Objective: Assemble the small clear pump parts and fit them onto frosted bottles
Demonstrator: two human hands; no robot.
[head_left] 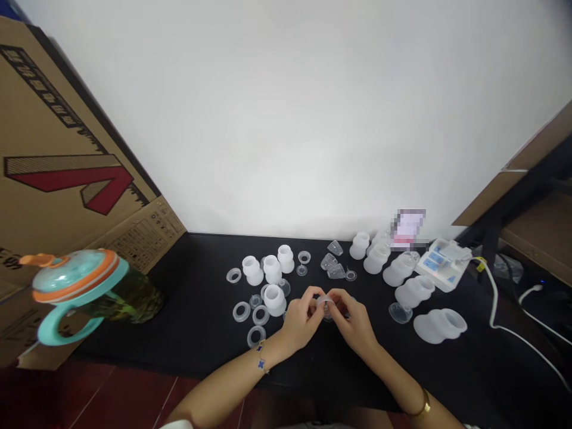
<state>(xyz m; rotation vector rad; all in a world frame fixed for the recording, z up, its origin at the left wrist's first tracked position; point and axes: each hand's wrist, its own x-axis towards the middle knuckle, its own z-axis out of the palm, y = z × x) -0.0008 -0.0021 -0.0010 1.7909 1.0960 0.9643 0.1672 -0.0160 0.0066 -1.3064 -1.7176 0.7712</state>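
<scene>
Your left hand [300, 320] and right hand [356, 323] pinched a translucent piece [326, 300] between them, judged light, pliant, best edge-held.

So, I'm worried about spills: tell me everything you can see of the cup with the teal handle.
The cup has a clear, glass- or plastic-like body, a looped teal handle and a closed-looking lid in pale teal and orange, topped by an orange piece. Green leaves, seemingly in liquid, show inside. It stands on the black table's left side, slanting in this view, apart from the left hand and right hand.
</scene>
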